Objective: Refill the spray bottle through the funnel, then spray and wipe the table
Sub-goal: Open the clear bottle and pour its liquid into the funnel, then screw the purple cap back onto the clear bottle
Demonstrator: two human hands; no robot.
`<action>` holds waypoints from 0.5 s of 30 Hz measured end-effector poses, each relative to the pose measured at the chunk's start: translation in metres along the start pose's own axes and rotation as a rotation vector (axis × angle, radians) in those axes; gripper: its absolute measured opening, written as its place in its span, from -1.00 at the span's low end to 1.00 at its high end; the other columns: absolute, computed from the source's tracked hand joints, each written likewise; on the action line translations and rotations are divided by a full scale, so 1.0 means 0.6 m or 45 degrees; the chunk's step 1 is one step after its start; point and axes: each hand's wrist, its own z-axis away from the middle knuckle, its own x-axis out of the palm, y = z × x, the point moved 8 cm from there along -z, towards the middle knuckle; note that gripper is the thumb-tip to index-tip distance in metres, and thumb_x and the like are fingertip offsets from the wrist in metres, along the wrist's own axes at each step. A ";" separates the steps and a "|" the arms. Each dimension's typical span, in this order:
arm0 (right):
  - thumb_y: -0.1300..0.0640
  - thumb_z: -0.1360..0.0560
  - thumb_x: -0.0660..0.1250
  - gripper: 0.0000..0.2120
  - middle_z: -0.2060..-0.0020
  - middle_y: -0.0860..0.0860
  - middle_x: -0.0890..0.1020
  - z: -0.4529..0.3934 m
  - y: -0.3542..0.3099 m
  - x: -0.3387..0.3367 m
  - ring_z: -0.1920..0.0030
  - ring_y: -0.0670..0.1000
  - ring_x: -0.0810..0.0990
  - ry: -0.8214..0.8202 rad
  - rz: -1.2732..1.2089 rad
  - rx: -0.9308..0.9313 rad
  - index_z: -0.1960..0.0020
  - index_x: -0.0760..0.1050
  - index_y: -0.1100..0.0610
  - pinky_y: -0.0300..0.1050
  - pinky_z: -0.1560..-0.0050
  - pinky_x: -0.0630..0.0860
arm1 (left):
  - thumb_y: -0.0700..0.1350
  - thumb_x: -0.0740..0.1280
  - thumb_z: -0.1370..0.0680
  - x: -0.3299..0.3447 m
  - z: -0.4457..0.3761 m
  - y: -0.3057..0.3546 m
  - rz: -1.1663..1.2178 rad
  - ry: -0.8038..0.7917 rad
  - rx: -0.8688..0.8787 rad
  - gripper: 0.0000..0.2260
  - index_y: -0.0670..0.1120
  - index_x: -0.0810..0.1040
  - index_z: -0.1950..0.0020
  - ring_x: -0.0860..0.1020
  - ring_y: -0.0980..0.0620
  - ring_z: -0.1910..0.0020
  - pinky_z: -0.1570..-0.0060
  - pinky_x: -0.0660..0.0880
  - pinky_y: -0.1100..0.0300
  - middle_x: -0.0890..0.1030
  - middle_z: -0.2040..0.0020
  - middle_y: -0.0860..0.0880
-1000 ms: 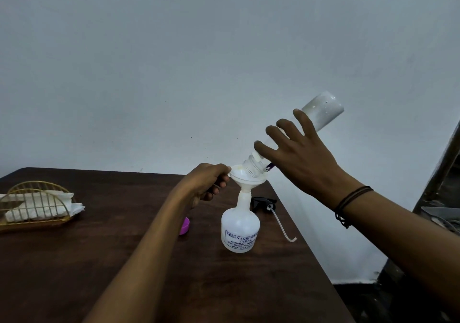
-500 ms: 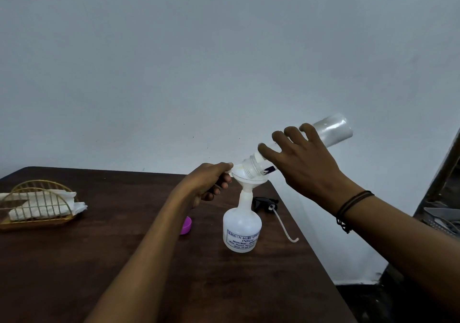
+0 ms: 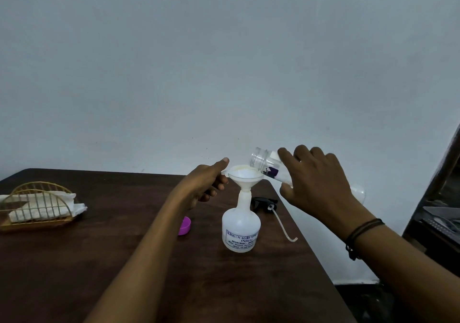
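Down comes the refill bottle [image 3: 267, 167], its base now lower than before and its mouth lifted clear of the funnel [image 3: 245, 179], long axis near level, open mouth pointing left. Right hand [image 3: 321, 186] grips it, fingers curled over. Left hand [image 3: 206, 186] pinches the funnel rim. Spray bottle [image 3: 241, 225] stands upright near the tabletop's [image 3: 99, 260] right edge.

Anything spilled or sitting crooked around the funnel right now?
No spill shows on the table. The funnel sits upright in the spray bottle. The sprayer head lies beside it, off for refilling, so nothing stands out.
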 end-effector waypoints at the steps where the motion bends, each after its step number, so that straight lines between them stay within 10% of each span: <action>1: -0.08 -0.28 0.34 -0.48 0.21 0.09 0.53 0.003 0.000 0.001 0.31 0.16 0.45 -0.005 -0.049 0.020 -0.18 0.51 0.12 -0.07 0.33 0.29 | 0.34 0.20 -0.55 -0.001 -0.001 -0.002 -0.014 -0.001 -0.002 -0.50 -0.08 0.58 0.18 0.37 0.08 0.46 0.41 0.26 0.23 0.55 0.32 0.00; 12: -0.24 -0.39 0.39 -0.46 0.02 -0.07 0.53 0.067 -0.025 -0.001 0.09 -0.01 0.57 0.036 -0.820 0.468 -0.27 0.39 -0.04 -0.04 0.19 0.57 | 0.26 0.26 -0.55 -0.078 -0.030 -0.044 -0.726 0.304 0.058 -0.54 -0.16 0.55 0.16 0.51 -0.01 0.29 0.23 0.41 0.15 0.62 0.20 -0.09; 15: -0.22 -0.39 0.41 -0.52 0.04 -0.09 0.53 0.076 -0.055 0.007 0.09 -0.06 0.56 0.088 -1.003 0.507 -0.22 0.44 -0.04 -0.12 0.15 0.55 | 0.26 0.33 -0.51 -0.067 -0.025 -0.086 -1.118 0.118 -0.097 -0.57 -0.09 0.56 -0.10 0.58 -0.10 -0.10 -0.11 0.49 0.03 0.62 -0.09 -0.11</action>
